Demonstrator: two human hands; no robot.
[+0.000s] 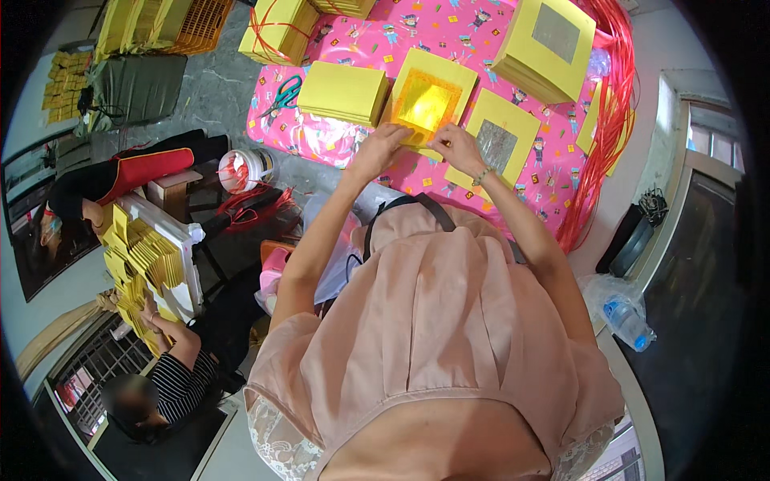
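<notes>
Fingers of the left hand (383,144) pinch the lower left edge of a gold sheet (425,104), and the right hand (455,147) is closed on its lower right edge; both hands sit just above the frame's centre. The sheet, thin, square and glossy foil, lies on a stack (429,84) of matte yellow paper directly beyond the fingertips.

Just right of the right hand lies a yellow square with a dull silver patch (497,144); another silver-patched pile (549,44) stands at the upper right. Left of the stack lies a plain yellow block (343,92), and beside it green-handled scissors (282,94). All rest on a pink printed cloth (553,172). Red string (611,120) trails in loose loops down the cloth's right edge.

At lower left another person (164,377) handles fanned yellow sheets (144,264), well apart from the hands.
</notes>
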